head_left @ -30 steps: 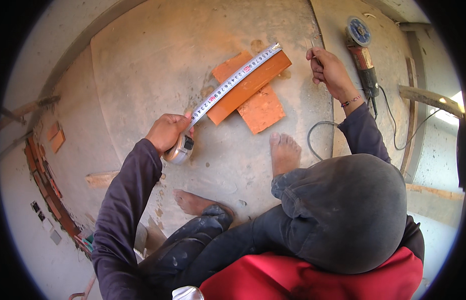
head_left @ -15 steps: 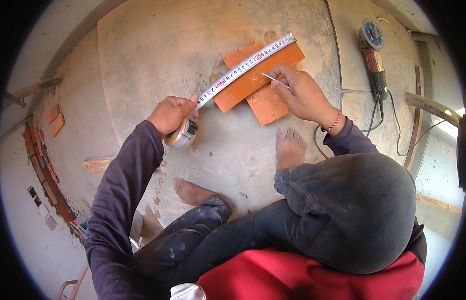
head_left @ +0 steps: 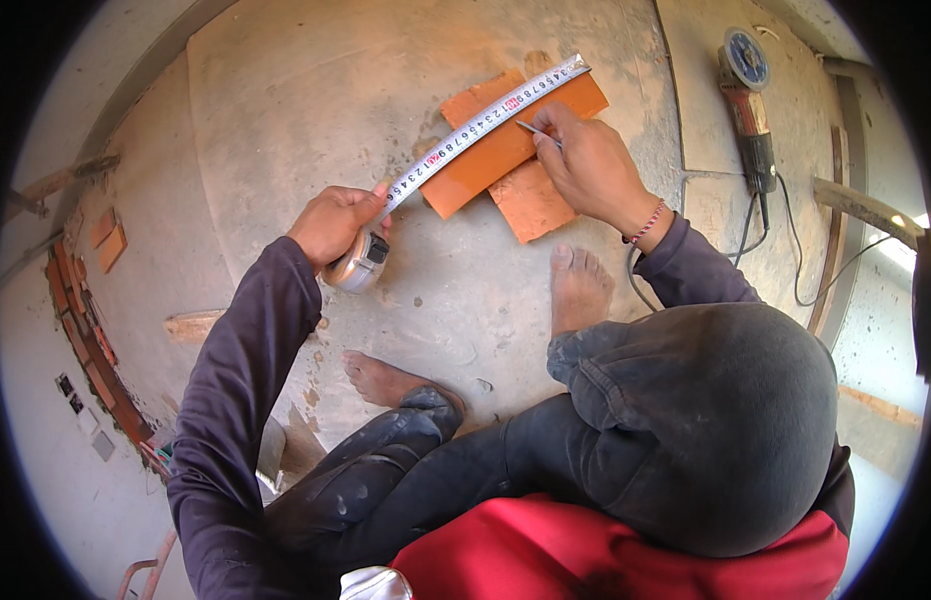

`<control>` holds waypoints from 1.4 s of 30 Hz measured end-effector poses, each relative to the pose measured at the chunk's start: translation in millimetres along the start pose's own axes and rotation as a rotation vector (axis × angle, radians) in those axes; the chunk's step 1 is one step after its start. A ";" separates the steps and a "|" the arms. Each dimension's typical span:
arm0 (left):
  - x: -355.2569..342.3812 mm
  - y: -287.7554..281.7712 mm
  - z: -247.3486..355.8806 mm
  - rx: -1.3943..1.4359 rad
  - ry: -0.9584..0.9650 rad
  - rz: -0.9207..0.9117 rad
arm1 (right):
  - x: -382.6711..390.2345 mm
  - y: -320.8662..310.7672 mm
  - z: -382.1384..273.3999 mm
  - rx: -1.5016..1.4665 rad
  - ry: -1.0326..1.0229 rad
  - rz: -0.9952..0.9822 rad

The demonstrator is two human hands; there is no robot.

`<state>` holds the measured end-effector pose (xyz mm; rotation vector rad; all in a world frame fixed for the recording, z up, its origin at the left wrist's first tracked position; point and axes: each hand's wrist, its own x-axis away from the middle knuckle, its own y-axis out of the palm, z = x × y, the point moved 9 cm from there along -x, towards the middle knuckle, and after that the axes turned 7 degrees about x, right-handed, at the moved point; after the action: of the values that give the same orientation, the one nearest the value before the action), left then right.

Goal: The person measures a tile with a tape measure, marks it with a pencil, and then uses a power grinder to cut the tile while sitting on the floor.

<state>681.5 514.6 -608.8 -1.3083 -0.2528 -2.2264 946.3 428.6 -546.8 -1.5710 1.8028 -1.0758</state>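
Note:
My left hand point(head_left: 336, 230) is closed on a tape measure point(head_left: 358, 265), thumb on the blade near the case. The white blade point(head_left: 476, 130) runs up and right along the far long edge of an orange tile point(head_left: 476, 172), its end hook by the tile's far right corner. Between the fingers of my right hand point(head_left: 596, 165) is a thin pointed marking tool point(head_left: 527, 127), its tip on the tile close to the blade; whether it is a pencil or a scriber I cannot tell. Beneath the tile, crosswise, lies another orange tile piece point(head_left: 532, 205).
An angle grinder point(head_left: 749, 120) lies on the floor at the right, its cord point(head_left: 798, 270) curling nearby. Tile pieces point(head_left: 110, 240) lie at the left, near a row of orange tiles point(head_left: 91, 350) along the wall. A wooden piece point(head_left: 194, 326) is beside my left forearm. My bare feet point(head_left: 581, 285) stand close.
The marking tool's tip has moved up and left across the tile, toward the tape blade. My left hand and the tape have shifted slightly.

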 end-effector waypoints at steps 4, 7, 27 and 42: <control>-0.7 -0.3 -0.3 0.019 -0.003 -0.009 | -2.0 2.0 0.6 -0.014 0.018 0.006; -1.0 -0.6 -1.5 0.033 -0.012 -0.012 | -3.2 3.9 -0.2 -0.013 0.022 0.002; -0.9 -2.7 -0.2 0.007 -0.012 -0.012 | -5.5 9.9 -3.6 -0.028 -0.002 -0.006; -0.9 -3.7 -0.4 0.015 -0.010 -0.017 | -9.6 6.8 -9.5 0.021 0.005 -0.007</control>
<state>679.6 517.8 -609.3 -1.3150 -0.2847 -2.2284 936.7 440.2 -548.3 -1.5653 1.7845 -1.0994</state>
